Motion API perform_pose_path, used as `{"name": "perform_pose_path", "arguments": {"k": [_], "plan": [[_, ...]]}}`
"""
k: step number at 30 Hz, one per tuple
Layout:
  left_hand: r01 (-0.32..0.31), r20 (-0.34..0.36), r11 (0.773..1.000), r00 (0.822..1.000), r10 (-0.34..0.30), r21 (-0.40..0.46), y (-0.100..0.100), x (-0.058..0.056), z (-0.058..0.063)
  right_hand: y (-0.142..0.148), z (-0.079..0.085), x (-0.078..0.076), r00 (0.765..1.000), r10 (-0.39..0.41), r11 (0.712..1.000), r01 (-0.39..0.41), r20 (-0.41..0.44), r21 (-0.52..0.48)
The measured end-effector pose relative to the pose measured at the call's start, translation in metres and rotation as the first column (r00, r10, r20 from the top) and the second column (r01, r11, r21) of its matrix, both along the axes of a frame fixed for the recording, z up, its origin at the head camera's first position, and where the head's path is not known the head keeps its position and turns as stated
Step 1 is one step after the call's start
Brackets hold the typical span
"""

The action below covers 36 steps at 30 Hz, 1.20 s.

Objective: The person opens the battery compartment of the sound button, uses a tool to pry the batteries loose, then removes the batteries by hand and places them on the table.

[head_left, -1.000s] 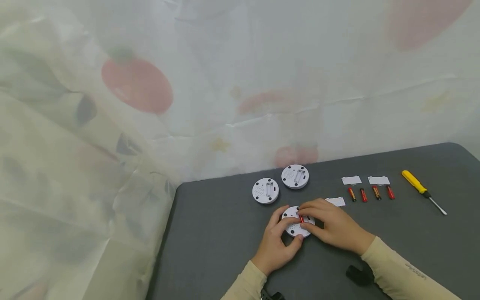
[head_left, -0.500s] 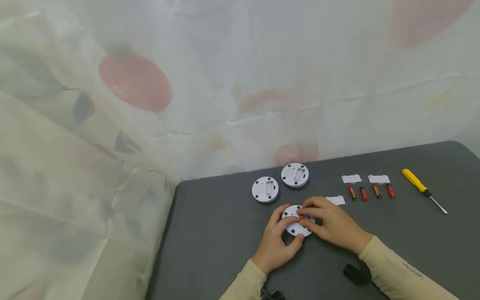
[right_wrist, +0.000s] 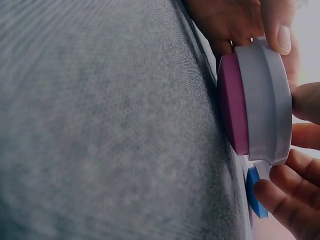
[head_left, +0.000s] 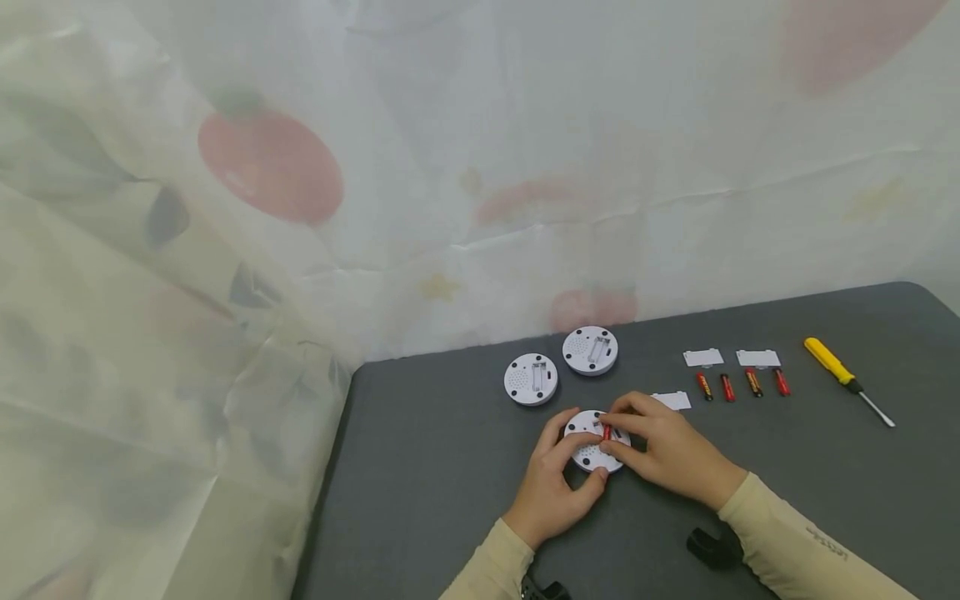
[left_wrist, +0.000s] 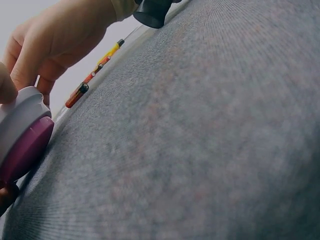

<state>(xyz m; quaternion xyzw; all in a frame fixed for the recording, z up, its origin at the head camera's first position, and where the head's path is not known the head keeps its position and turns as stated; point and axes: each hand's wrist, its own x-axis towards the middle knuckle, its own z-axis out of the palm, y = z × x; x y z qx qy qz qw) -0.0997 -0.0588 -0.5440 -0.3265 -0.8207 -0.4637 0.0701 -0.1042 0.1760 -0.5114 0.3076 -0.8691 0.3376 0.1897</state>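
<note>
A round white device with an open battery compartment lies back-up on the table; in the right wrist view its lower part is purple. My left hand grips it by the rim, thumb on the near edge, fingers round the far side. My right hand reaches over from the right and pinches a red battery between thumb and fingers at the compartment. Those fingers hide part of the battery and compartment.
Behind stand two more round white devices, one left and one right. Three white covers, one a front cover, lie rightward with several batteries, including a red battery. A yellow-handled screwdriver lies far right. A patterned curtain hangs behind the grey table.
My right fingertips have shifted slightly at the compartment, and more of the red battery shows between them than half a second ago. The left hand and device stay in place.
</note>
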Motion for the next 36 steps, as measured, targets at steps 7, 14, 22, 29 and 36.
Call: {"name": "perform_pose_path", "arguments": {"k": [7,14,22,29,36], "plan": [[0.003,0.002,1.0,1.0,-0.003,-0.001,-0.002,0.0,0.0,-0.002,0.0,0.0,0.998,-0.026,1.0,0.027,0.049,-0.012],[0.002,0.002,1.0,1.0,-0.002,0.0,-0.002,0.001,-0.001,0.0,-0.003,-0.002,0.993,-0.049,0.998,0.053,0.104,-0.038],[0.008,0.015,1.0,1.0,-0.008,-0.002,-0.002,0.0,0.0,0.002,-0.006,-0.002,0.994,-0.042,0.999,0.046,0.103,-0.029],[0.006,0.014,1.0,1.0,-0.006,-0.004,-0.003,0.001,0.001,0.004,-0.006,0.0,0.992,-0.042,0.999,0.045,0.123,-0.022],[0.011,0.045,1.0,0.999,-0.01,-0.014,-0.001,0.0,0.001,0.019,-0.001,0.003,0.99,-0.105,0.994,0.108,0.094,-0.03]]}}
